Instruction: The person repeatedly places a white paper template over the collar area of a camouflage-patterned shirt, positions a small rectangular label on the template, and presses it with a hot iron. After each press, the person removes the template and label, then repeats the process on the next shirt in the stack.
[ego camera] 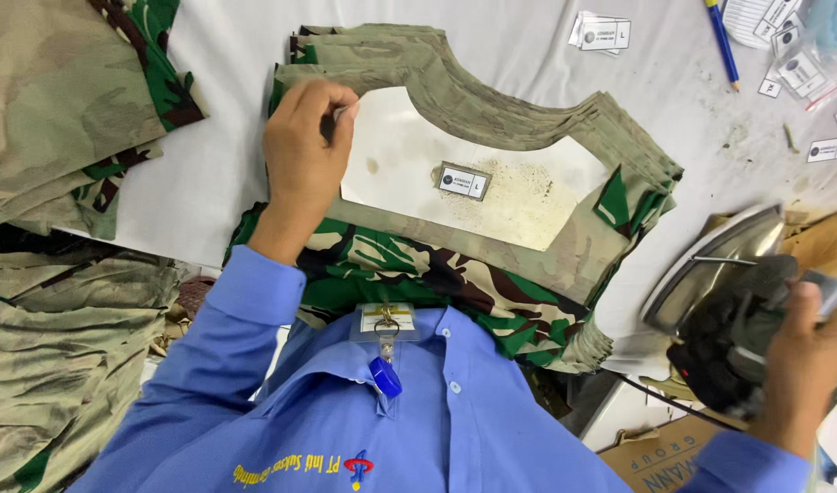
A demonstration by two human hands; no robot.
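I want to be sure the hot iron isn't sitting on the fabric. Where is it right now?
In the head view the iron is at the right edge, tilted up in the right hand, off the camouflage fabric stack and just right of it.
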